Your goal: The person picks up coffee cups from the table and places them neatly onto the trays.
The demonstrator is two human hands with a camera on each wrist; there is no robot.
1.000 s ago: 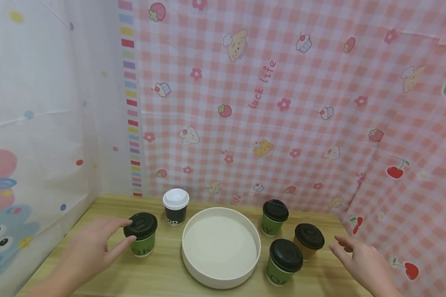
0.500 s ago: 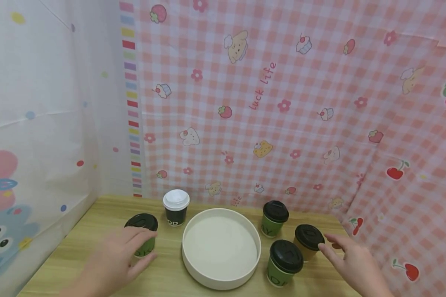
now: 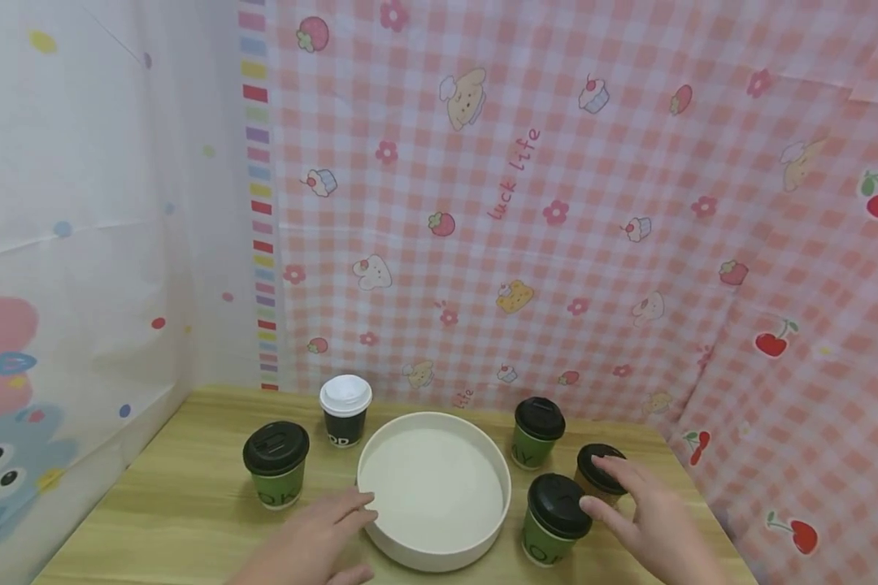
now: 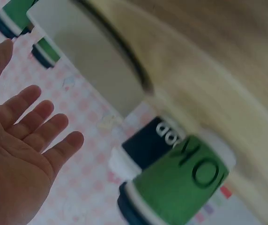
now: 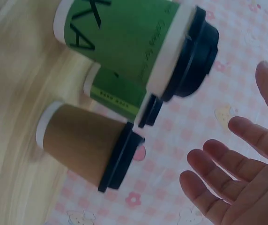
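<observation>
My left hand, fingers loosely extended, is at the near left side of the round cream tray. Its fingertips overlap the rim in the head view; the left wrist view shows nothing in that hand. My right hand is spread over the right-hand cups, also holding nothing. Nearest to it are a brown paper cup with a black lid and a green cup with a black lid. Whether its fingertips touch either lid I cannot tell. In the right wrist view the palm is apart from both cups.
Behind these stands another green cup. Left of the tray are a green cup with a black lid and a dark cup with a white lid. A pink checked cloth hangs along the back of the wooden table.
My left hand has moved right, past the left green cup to the tray's side. My right hand has moved left, over the brown cup. The cups and tray stay in place.
</observation>
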